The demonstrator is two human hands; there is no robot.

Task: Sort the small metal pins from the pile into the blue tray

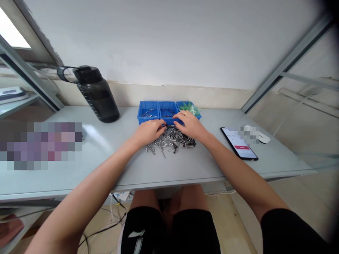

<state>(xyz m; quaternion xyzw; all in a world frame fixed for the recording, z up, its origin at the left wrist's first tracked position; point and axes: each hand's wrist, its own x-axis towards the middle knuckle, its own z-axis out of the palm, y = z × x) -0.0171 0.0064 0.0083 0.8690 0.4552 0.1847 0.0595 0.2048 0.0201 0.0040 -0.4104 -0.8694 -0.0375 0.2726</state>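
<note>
A loose pile of small metal fasteners (171, 137) lies on the desk, silver rivet-like pins mixed with black screws. My left hand (150, 131) rests at the pile's left edge, its thumb and index finger apart. At the upper right of the pile is my right hand (191, 124), wearing a ring, with thumb and fingers spread near the front wall of the middle bin. I see nothing held in either hand. Behind them stand three joined blue bins (148, 120). Silver pins lie in the left bin, dark screws in the middle one, and a green translucent bundle (189, 107) in the right one.
A dark water bottle (99, 97) stands at the back left of the grey desk (127, 176). A phone (239, 144) with a lit screen and a white mouse (261, 135) lie at the right. A blurred purple patch covers the left end. Metal frame posts flank the desk.
</note>
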